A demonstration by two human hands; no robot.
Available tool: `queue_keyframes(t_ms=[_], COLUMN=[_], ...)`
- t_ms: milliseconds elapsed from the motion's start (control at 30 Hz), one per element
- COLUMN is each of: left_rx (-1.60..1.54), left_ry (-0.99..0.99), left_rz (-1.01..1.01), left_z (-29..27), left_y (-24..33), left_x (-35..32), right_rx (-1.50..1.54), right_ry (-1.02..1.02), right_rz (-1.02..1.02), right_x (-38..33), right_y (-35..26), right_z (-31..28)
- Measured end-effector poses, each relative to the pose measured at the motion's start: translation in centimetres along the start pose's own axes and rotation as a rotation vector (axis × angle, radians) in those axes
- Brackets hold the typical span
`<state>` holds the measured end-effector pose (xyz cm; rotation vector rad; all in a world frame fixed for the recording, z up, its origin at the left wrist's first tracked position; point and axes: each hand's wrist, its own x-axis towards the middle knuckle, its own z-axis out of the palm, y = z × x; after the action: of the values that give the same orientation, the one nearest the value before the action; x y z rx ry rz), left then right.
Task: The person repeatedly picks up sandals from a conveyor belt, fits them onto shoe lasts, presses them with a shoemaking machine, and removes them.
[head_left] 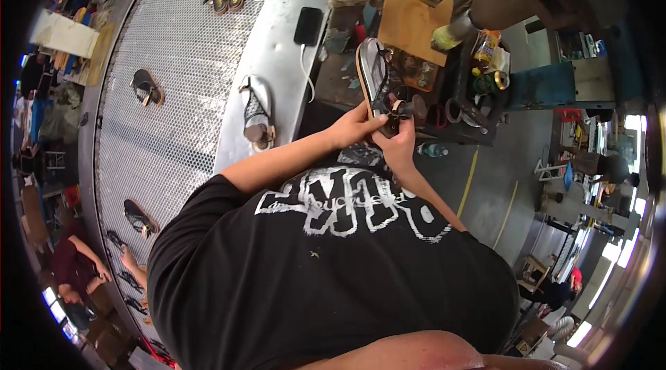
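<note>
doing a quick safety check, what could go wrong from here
The left hand and right hand hold a sandal near its heel; a slip might drop it. The left forearm passes close to another sandal on the metal ledge and could nudge it. The white cable from the phone nears the ledge's edge and might snag.

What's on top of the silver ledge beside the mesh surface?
On the silver ledge: a black phone, a white cable and a dark-strapped sandal. The surface beneath them is covered; the left forearm hides part of the near end.
</note>
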<state>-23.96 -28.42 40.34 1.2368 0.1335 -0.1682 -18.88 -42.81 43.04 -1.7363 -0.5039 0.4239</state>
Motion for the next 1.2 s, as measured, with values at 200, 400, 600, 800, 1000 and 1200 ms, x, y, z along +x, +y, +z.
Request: queue_keyframes(t_ms=[200,400,600,800,1000,1200], left_rx=[0.016,0.088,0.211,0.700,0.467,0.403], left_ry=[0.166,0.312,1.147,1.626,1.784,1.763], left_rz=[-0.065,-0.050,0.084,-0.666,-0.890,-0.002], left_z=[-2.8,-5.3,-14.1,-36.4,-49.7,-48.2], left_y=[0.3,-1.3,-6.6,-6.9,-3.4,-5.2], left_x=[0.1,-7.6,-20.3,-28.5,-27.1,-25.3], right_rx=[-0.505,-0.676,-0.478,-0.356,-0.563,-0.709], right_ry=[0.368,0.261,0.252,-0.762,-0.603,-0.421], right_rz=[-0.312,-0.056,-0.409,0.144,-0.265,-0.312], right_x=[9.4,17.1,6.1,-3.4,-6.3,-5.3], right_y=[4.3,6.6,2.8,6.1,5.7,8.5], right_z=[-2.4,-5.2,1.9,15.4,25.9,28.9])
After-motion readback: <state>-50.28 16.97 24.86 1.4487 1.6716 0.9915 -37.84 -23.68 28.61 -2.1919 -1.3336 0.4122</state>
